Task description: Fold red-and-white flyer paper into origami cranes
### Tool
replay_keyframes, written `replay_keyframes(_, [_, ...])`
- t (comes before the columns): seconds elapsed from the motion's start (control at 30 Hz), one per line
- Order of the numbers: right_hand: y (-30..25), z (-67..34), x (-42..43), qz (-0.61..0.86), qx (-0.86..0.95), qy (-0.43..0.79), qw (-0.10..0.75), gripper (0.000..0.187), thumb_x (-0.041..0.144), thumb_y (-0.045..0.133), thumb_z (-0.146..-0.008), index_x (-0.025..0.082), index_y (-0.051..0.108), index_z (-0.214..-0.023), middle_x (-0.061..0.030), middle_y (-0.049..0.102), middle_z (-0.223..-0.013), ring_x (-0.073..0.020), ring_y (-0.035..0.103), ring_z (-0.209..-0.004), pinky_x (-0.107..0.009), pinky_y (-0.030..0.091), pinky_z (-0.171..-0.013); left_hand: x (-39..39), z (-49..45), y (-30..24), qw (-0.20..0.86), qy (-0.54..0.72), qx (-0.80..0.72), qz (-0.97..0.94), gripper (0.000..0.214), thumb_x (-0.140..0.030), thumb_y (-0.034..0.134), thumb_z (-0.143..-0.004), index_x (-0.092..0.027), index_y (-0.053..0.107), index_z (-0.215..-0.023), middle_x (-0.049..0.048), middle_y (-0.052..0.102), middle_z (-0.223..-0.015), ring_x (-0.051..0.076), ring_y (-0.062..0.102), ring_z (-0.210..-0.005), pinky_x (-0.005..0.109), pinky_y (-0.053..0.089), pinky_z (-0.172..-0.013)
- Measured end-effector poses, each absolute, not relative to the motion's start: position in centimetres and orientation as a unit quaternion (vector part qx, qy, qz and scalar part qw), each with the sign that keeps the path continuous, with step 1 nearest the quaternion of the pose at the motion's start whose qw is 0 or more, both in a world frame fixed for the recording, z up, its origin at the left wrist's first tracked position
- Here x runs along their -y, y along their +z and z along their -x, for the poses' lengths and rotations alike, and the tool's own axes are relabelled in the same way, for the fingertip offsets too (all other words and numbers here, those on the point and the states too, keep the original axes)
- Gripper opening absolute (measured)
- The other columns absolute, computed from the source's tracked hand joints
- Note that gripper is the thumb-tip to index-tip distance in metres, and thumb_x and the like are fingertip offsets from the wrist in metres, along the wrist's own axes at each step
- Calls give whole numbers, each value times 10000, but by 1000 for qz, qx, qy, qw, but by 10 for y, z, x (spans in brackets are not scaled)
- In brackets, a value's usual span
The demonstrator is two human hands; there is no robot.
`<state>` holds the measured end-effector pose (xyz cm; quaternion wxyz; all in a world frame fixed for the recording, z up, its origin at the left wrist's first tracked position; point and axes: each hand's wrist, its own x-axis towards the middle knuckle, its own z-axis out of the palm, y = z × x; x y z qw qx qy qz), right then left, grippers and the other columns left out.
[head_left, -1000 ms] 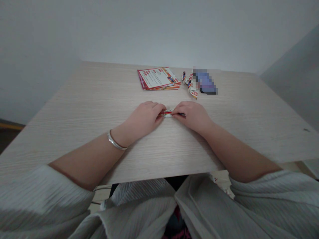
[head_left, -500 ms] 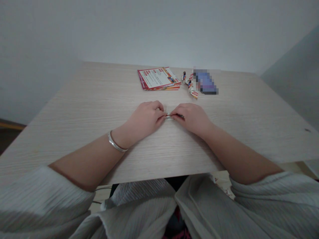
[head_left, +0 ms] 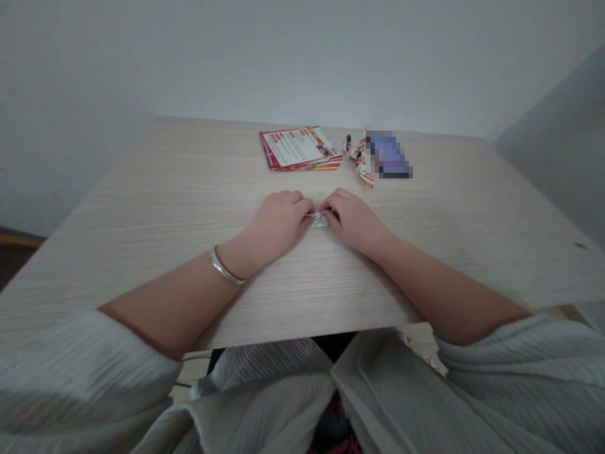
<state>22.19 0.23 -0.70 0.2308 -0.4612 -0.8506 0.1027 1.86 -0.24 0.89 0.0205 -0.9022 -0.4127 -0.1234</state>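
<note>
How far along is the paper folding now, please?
Done: a few folded pieces lie at the far side of the table. In hand: left hand and right hand pinch one small folded paper between them. Left: a stack of flat printed sheets.

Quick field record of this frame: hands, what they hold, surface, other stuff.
left hand: fingertips pinch left end of held item; silver bracelet on wrist
right hand: fingertips pinch right end of held item
held item: small white folded paper piece, low on pale wood-grain table
far side: stack of red-bordered printed leaflets; small folded printed paper pieces to its right; pixelated purple patch, unidentifiable
</note>
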Motion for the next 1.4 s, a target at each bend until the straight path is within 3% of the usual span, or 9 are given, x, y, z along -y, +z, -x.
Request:
replay_keyframes(0.33, [-10, -224, -4, 471, 848, 74, 231, 182, 186, 622, -971, 172, 803, -994, -112, 769, -1035, -246, 660, -1015, -415, 476, -989, -1, -16, 2, -2, -143, 414, 899, 276, -226, 518, -1003, -113, 756, -1086, 153, 748, -1050, 295, 679, -1022, 452, 536, -959])
replay_keyframes(0.7, [-4, -230, -2, 448, 855, 99, 243, 110, 175, 689, -879, 191, 764, -958, -89, 778, -1045, -245, 667, -1008, -395, 480, -971, -2, -15, -1, -39, -200, 391, 898, 223, -229, 556, -953, -130, 734, -1044, 140, 736, -1030, 284, 665, -1010, 444, 551, -939])
replay_keyframes(1.17, [6, -228, 9, 442, 868, 106, 200, 66, 136, 695, -911, 188, 732, -928, -70, 759, -995, -222, 645, -946, -353, 460, -882, 2, -15, 6, -43, -182, 379, 906, 101, -148, 591, -894, -155, 693, -891, 97, 727, -909, 263, 675, -932, 403, 544, -900])
replay_keyframes(1.4, [7, -224, 8, 465, 851, 119, 213, 56, 146, 734, -909, 173, 739, -959, -72, 767, -992, -208, 656, -898, -328, 456, -818, 4, -15, 10, -62, -166, 397, 900, 154, -197, 578, -967, -150, 724, -985, 96, 744, -941, 247, 682, -911, 383, 540, -875])
